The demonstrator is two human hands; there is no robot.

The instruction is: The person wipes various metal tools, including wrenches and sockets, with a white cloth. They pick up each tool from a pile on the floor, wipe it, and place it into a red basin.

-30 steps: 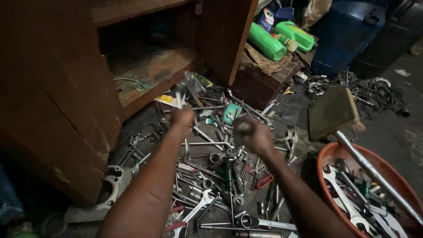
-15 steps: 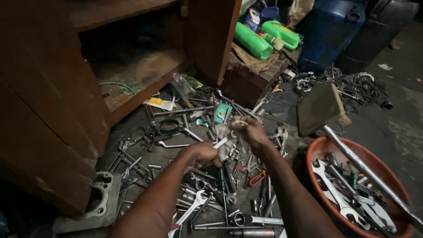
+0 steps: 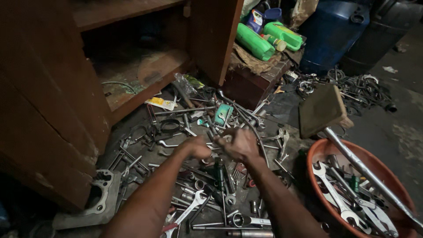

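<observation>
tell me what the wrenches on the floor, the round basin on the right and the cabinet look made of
Wrenches: likely steel, with a bright silvery finish that glints in the dim light.
Round basin: probably plastic, with a smooth, matte orange-red rim of even colour.
Cabinet: wood, reddish-brown, with visible grain and chipped, worn edges.
Both hands are over the pile; what they hold is unclear.

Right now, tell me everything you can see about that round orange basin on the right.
The orange basin is a round, shallow tub, plastic by the look of it, with a rolled rim, cut off by the frame's right and bottom edges. It sits upright on the dark floor right of the tool pile. Inside lie silvery wrenches, heaped loosely. A long metal pipe lies slanted across its rim. Neither hand touches it.
</observation>
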